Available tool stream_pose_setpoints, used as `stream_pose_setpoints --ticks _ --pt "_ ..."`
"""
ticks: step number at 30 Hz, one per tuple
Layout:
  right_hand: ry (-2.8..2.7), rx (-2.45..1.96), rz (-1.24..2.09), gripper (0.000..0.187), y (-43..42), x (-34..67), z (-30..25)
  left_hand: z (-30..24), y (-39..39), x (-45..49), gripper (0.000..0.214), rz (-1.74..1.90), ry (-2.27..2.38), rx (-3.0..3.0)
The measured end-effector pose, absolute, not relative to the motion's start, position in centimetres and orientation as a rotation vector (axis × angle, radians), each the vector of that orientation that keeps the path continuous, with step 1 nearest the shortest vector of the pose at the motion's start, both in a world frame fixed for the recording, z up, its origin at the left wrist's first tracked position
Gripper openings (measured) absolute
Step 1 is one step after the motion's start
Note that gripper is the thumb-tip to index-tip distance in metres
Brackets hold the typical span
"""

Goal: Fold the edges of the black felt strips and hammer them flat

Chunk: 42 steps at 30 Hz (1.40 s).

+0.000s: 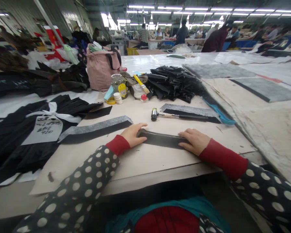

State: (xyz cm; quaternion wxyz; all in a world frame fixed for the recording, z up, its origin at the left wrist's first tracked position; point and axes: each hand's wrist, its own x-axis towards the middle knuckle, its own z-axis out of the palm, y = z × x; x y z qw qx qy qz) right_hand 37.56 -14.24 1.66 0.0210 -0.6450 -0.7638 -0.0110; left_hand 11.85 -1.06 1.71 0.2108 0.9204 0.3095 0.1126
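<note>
A folded black fabric strip (pixel 163 139) lies across the board in front of me, a thin grey line showing along its upper edge. My left hand (pixel 134 135) has its left end between thumb and fingers. At the right end, my right hand (pixel 195 139) grips it the same way, thumb below and fingers above. Beyond the strip rests a hammer (pixel 154 114) with a metal-and-black head, its handle pointing right. Behind the handle lies another black strip with a grey fuzzy layer (pixel 191 109). A similar grey-and-black strip (pixel 97 127) is left of my left hand.
Black bundled pieces (pixel 12 129) with a handwritten tag (pixel 42 129) lie at left. Farther back are a pink bag (pixel 100 69), a glass jar (pixel 118 85), a yellow-handled brush (pixel 141 83) and a black pile (pixel 172 82). Grey sheets (pixel 218 70) lie at right; people work behind.
</note>
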Motion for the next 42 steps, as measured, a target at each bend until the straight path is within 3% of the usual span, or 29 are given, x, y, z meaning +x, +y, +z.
stream_pose_setpoints --ticks 4,10,12,20,27,34,42 --pt "-2.436 -2.040 0.170 0.039 -15.2 36.6 3.1 1.6 -0.3 11.4 0.060 0.274 0.902 2.251" --pt "-2.275 -1.855 1.236 0.049 -15.3 36.2 5.8 0.8 0.4 12.3 0.059 0.382 0.756 1.857" --pt "-2.174 -1.824 1.390 0.049 -15.9 35.9 6.6 0.7 0.6 12.8 0.058 0.355 0.755 1.813" --pt "-2.211 -1.463 1.132 0.040 -23.0 34.9 10.0 0.9 1.1 14.2 0.054 0.337 0.751 1.684" --pt "-2.035 -1.744 0.604 0.034 -11.5 35.8 5.8 1.2 -0.4 16.6 0.039 0.268 0.706 1.894" --pt "-2.097 -1.692 0.452 0.021 -6.7 32.3 0.8 0.6 -0.2 15.9 0.027 0.365 0.776 2.296" --pt "-2.096 -1.600 0.392 0.019 -6.4 32.9 -0.5 0.3 0.7 15.8 0.014 0.465 0.732 2.496"
